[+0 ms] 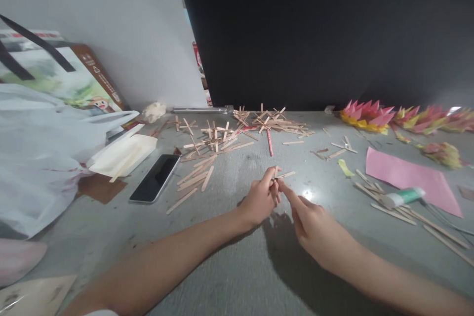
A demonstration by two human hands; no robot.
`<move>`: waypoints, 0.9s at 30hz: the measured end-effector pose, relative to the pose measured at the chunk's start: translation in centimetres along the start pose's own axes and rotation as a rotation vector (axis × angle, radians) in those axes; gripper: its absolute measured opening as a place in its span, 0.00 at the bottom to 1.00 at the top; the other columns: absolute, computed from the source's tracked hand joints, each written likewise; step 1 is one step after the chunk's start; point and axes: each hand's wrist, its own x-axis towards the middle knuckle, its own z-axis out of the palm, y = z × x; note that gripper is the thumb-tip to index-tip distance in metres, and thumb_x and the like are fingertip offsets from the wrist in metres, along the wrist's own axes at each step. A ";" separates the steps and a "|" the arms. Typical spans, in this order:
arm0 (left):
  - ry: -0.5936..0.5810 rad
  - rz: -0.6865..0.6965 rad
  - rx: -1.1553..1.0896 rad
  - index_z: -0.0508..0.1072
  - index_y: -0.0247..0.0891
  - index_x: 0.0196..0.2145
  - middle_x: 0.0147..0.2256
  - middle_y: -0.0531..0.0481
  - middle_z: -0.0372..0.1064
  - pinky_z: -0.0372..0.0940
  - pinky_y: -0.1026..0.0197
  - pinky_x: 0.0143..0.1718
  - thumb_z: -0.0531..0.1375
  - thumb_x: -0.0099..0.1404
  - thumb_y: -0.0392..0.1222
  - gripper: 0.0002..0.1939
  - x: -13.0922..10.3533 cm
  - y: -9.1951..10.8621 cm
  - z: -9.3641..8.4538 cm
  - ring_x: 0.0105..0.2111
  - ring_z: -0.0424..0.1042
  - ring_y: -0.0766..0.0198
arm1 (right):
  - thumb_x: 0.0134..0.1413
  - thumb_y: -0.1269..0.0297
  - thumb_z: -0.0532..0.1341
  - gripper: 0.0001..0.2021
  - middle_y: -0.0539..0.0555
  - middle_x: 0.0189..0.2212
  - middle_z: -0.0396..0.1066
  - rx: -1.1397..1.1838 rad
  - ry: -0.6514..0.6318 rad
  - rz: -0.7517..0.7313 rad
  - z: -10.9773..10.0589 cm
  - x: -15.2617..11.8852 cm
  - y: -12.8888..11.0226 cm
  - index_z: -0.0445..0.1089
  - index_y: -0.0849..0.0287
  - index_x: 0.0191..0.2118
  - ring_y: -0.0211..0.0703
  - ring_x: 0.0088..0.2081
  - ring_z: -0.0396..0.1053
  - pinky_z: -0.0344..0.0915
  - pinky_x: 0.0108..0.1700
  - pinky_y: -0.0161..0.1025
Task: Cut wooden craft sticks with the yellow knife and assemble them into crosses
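Looking at your left hand (260, 200), what does it hold?

It pinches small wooden sticks (288, 175), thumb to fingers, just below the frame's centre. Your right hand (314, 227) sets its index finger against them; from this angle, I can't tell whether it grips anything.

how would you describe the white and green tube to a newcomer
Start at the grey tabletop and look right of the person's bare right hand to the flat pink paper sheet. By its near edge, among thin pale wooden sticks, lies the short white-and-green tube, the only thick, rounded cylinder there.
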 end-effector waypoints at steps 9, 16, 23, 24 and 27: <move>0.019 0.018 -0.013 0.64 0.42 0.59 0.23 0.57 0.69 0.64 0.66 0.27 0.55 0.76 0.46 0.17 -0.2 -0.2 0.0 0.22 0.70 0.67 | 0.60 0.78 0.49 0.42 0.59 0.39 0.75 -0.005 0.045 -0.039 0.3 -0.2 0.1 0.41 0.54 0.78 0.45 0.29 0.74 0.66 0.31 0.37; 0.016 0.018 -0.013 0.63 0.41 0.60 0.22 0.58 0.69 0.62 0.66 0.25 0.55 0.76 0.47 0.18 -0.3 0.2 -0.1 0.21 0.70 0.66 | 0.62 0.78 0.47 0.42 0.60 0.42 0.75 -0.044 0.015 -0.045 0.3 -0.3 -0.1 0.34 0.55 0.79 0.45 0.28 0.75 0.67 0.31 0.40; 0.029 0.058 0.022 0.65 0.41 0.59 0.23 0.58 0.68 0.62 0.66 0.26 0.55 0.76 0.45 0.16 -0.3 0.1 0.0 0.21 0.69 0.67 | 0.61 0.78 0.47 0.43 0.60 0.41 0.74 -0.066 0.040 -0.056 0.6 -0.3 0.0 0.32 0.55 0.79 0.44 0.26 0.73 0.66 0.30 0.38; 0.023 0.035 -0.016 0.63 0.41 0.59 0.22 0.58 0.69 0.62 0.67 0.25 0.55 0.76 0.46 0.17 -0.2 0.0 0.0 0.20 0.69 0.67 | 0.61 0.78 0.48 0.43 0.59 0.41 0.74 -0.074 0.047 -0.061 0.7 -0.2 0.1 0.33 0.55 0.79 0.43 0.26 0.73 0.66 0.29 0.38; 0.032 0.045 -0.035 0.64 0.41 0.59 0.23 0.58 0.69 0.63 0.67 0.25 0.56 0.75 0.44 0.17 -0.2 -0.1 0.0 0.20 0.69 0.68 | 0.60 0.79 0.49 0.44 0.59 0.40 0.74 -0.097 0.071 -0.078 1.0 -0.2 0.2 0.32 0.55 0.79 0.43 0.25 0.72 0.64 0.28 0.37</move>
